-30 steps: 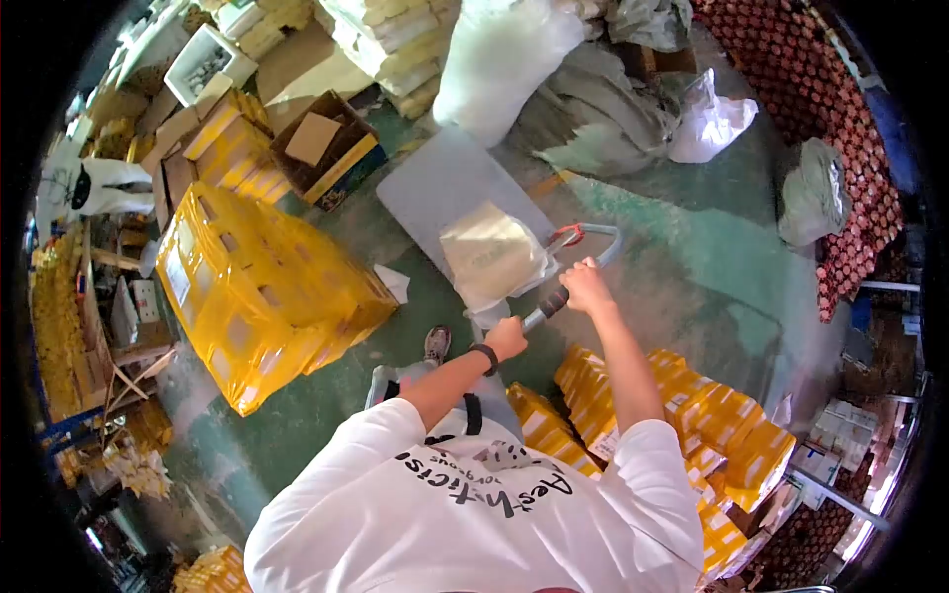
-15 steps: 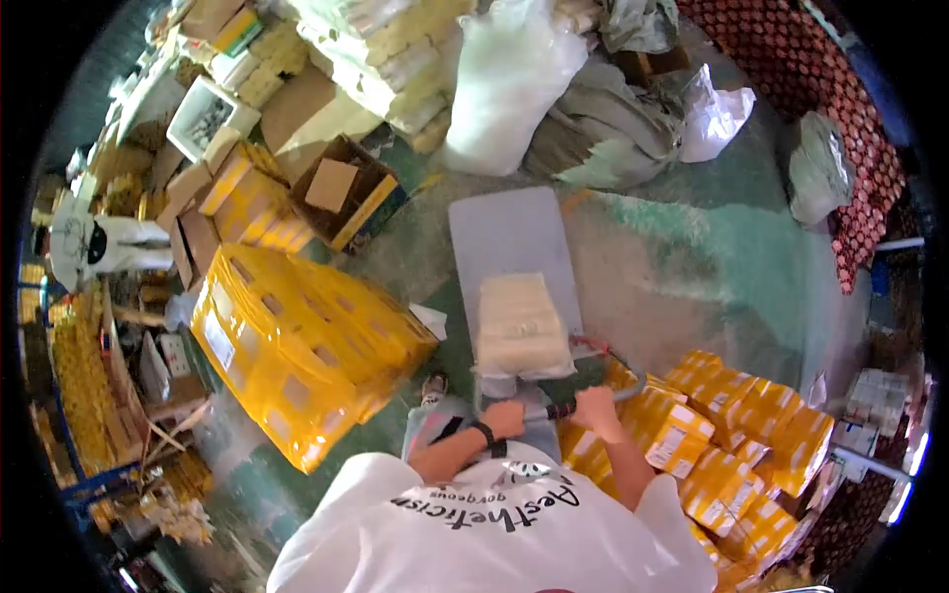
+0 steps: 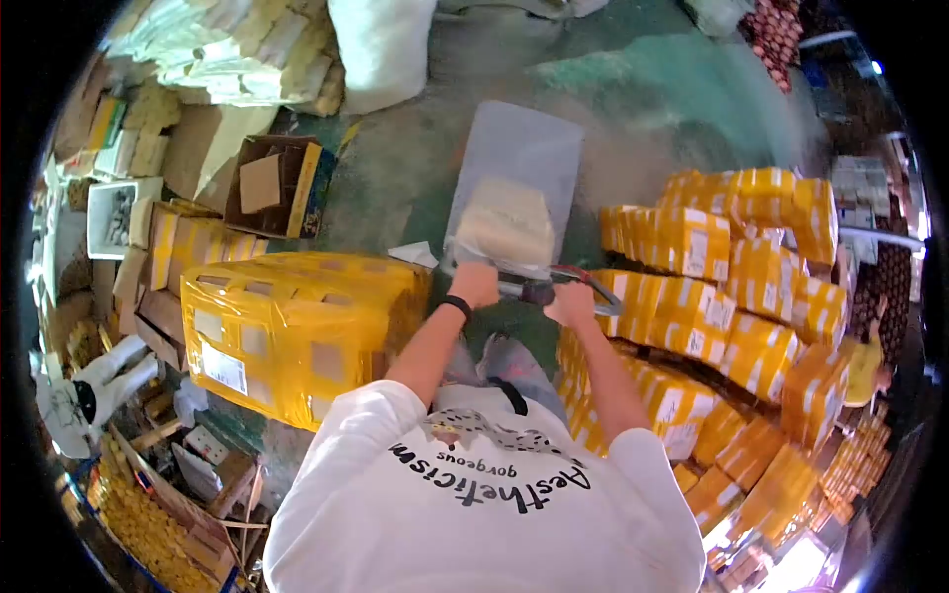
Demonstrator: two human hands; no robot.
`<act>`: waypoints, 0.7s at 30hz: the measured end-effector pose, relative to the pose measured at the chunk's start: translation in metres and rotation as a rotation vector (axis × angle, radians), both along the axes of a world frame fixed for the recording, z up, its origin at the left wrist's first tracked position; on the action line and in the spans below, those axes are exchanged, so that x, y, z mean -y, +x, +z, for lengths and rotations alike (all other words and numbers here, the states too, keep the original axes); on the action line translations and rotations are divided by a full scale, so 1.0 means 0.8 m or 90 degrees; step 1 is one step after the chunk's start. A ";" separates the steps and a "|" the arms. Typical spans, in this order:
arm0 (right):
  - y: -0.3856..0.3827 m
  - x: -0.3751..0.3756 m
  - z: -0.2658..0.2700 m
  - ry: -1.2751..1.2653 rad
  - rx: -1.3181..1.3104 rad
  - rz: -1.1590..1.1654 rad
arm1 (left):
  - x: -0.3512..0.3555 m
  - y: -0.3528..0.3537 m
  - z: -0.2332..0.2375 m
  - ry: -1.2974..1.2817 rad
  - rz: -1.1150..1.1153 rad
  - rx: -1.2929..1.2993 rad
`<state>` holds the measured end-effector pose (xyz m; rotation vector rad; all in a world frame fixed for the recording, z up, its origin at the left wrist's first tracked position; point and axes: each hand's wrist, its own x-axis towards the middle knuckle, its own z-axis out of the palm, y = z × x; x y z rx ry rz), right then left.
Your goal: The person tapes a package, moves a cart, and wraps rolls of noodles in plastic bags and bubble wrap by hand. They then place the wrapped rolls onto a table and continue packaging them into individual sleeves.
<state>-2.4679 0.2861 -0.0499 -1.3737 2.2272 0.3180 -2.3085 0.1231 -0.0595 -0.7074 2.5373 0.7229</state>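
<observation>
Two hands grip the handle bar (image 3: 529,290) of a flat cart (image 3: 524,138) in the middle of the frame. The left hand (image 3: 475,285), with a dark band (image 3: 456,305) at its wrist, has its fingers wrapped fully round the bar's left end. The right hand (image 3: 571,301) is closed just as tightly round the right end. They sit a little apart, probably because a spread grip steers the cart more evenly.

The cart's grey deck runs from the hands toward the upper middle of the frame, across the green floor (image 3: 643,89). A pale bundle (image 3: 504,222) lies on the deck's near end, right against the bar, likely so its weight sits close to the hands.

A large yellow-wrapped stack (image 3: 297,326) stands just left of the left arm. Piled yellow cartons (image 3: 732,267) fill the right side, so the cart stands in the lane between them. An open cardboard box (image 3: 272,183) sits at upper left, and a white sack (image 3: 381,44) lies at top centre.
</observation>
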 end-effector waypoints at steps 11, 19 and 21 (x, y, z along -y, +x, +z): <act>0.068 -0.129 0.010 -0.014 -0.014 0.034 | -0.152 0.099 -0.003 0.067 -0.004 -0.053; 0.151 -0.256 0.029 -0.001 0.033 0.000 | -0.283 0.182 -0.017 0.084 -0.017 -0.025; 0.180 -0.287 0.030 0.014 0.038 -0.022 | -0.309 0.207 -0.020 0.082 -0.059 0.006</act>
